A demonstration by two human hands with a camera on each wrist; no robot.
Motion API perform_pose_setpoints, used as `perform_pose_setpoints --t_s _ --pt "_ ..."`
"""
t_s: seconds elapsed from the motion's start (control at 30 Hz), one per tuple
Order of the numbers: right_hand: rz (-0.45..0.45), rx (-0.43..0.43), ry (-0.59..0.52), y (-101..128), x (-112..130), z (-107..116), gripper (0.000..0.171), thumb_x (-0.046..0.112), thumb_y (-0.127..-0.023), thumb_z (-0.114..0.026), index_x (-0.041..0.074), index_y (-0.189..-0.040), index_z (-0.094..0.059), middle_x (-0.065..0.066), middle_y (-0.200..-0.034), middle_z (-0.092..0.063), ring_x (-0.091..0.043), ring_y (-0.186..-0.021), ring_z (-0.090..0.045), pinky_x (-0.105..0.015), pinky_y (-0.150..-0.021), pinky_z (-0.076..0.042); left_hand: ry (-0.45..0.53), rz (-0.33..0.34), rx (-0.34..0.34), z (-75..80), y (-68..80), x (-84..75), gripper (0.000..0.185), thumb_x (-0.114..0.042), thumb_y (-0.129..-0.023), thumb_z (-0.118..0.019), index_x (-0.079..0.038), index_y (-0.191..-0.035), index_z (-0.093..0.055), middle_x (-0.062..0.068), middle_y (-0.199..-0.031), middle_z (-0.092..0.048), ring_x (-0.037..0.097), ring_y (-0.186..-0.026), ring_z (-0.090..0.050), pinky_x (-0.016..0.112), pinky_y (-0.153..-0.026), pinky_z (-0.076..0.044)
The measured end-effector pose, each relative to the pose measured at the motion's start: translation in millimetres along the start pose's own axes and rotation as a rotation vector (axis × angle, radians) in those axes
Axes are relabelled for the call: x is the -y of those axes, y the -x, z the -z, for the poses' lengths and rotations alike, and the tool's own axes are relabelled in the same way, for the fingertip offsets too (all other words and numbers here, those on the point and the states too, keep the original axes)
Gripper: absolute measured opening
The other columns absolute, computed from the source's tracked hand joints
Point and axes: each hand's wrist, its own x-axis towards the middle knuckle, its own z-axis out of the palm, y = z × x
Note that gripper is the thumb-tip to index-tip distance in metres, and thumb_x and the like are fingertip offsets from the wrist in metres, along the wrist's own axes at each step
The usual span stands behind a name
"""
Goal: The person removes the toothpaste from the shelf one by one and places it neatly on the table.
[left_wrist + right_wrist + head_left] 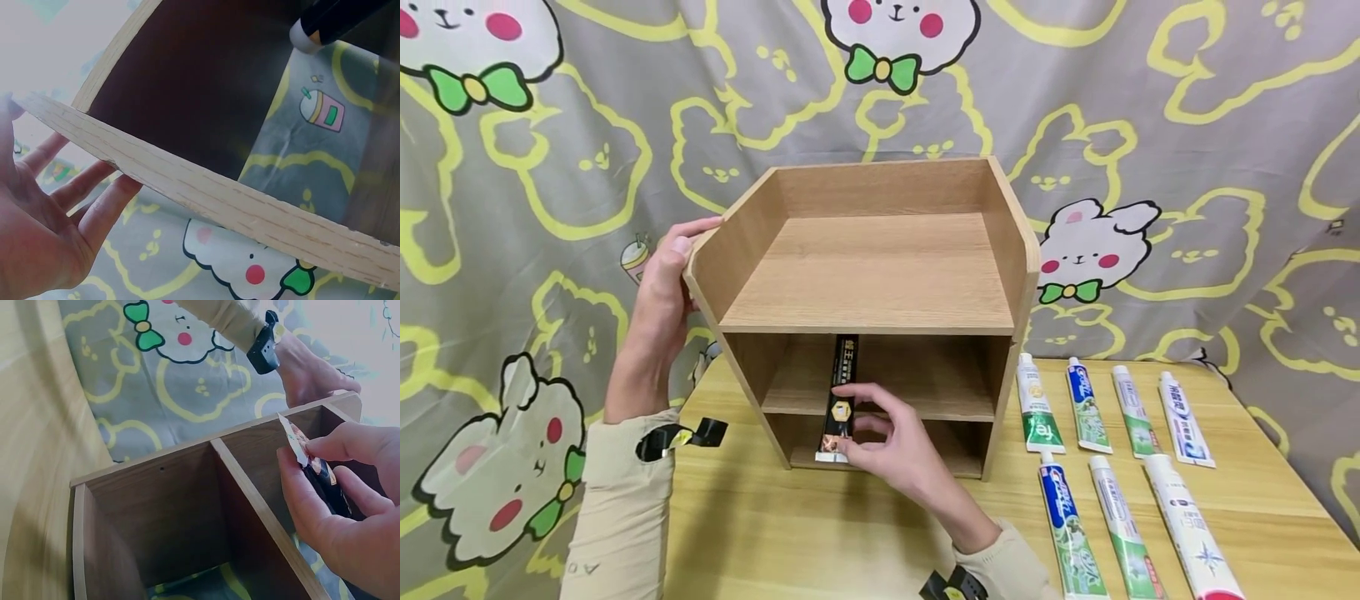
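Note:
A light wooden shelf unit stands on the table, with a raised rim round its top board and two compartments below. My left hand grips the upper front edge of its left side panel; in the left wrist view the fingers press against the panel's outer face. With thumb and fingers my right hand pinches the crimped end of a black toothpaste tube. Its far end reaches into the upper compartment, left of the middle, and the rest sticks out in front. The right wrist view shows the tube edge-on.
To the right of the shelf, several toothpaste tubes lie in two rows on the wooden table, among them a green and white tube and a large white tube. A patterned curtain hangs close behind the shelf.

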Motion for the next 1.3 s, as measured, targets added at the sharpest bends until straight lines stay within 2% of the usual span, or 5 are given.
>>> perform_pose_setpoints --t_s 0.33,0.6,0.9,1.3 --pt "0.031 0.001 0.022 11.4 -2.6 4.5 0.062 -0.013 -0.082 -0.073 0.018 -0.135 -0.065 -0.01 -0.139 -0.051 -0.03 -0.105 -0.064 -0.037 -0.08 -0.061 0.008 0.007 -0.003 1.5 1.4 0.7 0.051 -0.036 -0.096 -0.046 -0.016 -0.14 -0.061 0.014 -0.13 -0.052 0.03 -0.098 -0.055 0.032 -0.063 -0.052" --pt "0.053 0.012 0.068 21.4 -5.6 7.1 0.061 -0.014 -0.082 -0.073 0.014 -0.136 -0.064 -0.01 -0.131 -0.055 -0.03 -0.103 -0.066 -0.036 -0.079 -0.061 0.004 -0.005 -0.013 1.6 1.8 0.3 0.051 -0.037 -0.095 -0.047 -0.015 -0.139 -0.062 0.015 -0.129 -0.052 0.031 -0.098 -0.055 0.031 -0.062 -0.05" --pt "0.06 0.005 0.104 35.0 -4.8 5.0 0.06 -0.012 -0.084 -0.075 0.022 -0.133 -0.067 -0.002 -0.13 -0.057 -0.026 -0.103 -0.068 -0.037 -0.082 -0.06 0.024 -0.008 -0.013 1.5 1.8 1.3 0.052 -0.037 -0.094 -0.049 -0.015 -0.14 -0.062 0.014 -0.133 -0.051 0.031 -0.1 -0.055 0.033 -0.064 -0.052" --pt "0.102 -0.028 0.178 53.1 -4.1 11.8 0.056 -0.009 -0.083 -0.077 0.021 -0.13 -0.069 -0.003 -0.13 -0.058 -0.027 -0.102 -0.067 -0.036 -0.083 -0.06 0.011 -0.01 -0.007 1.9 2.0 2.3 0.052 -0.042 -0.097 -0.051 -0.017 -0.14 -0.062 0.014 -0.131 -0.051 0.031 -0.097 -0.055 0.032 -0.063 -0.051"
